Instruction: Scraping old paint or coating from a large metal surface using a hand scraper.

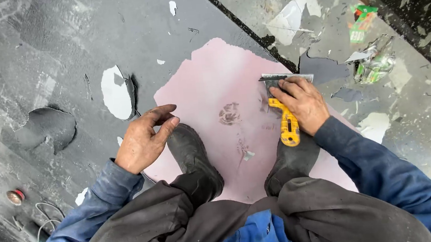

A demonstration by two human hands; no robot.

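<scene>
Grey painted floor (60, 41), peeling, pale pink patch (212, 84) bared at centre. Left hand (143, 138) spread flat, grip empty, beside black shoe (194, 157). Right hand (300, 102) clenched around yellow-handled scraper (288, 124), long axis running away from body, blade (285, 79) pointing forward against paint edge.

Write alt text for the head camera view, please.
A crouching person's right hand presses a yellow-handled scraper against a pink patch bared in dark grey floor coating. The left hand rests open beside a black shoe.
</scene>
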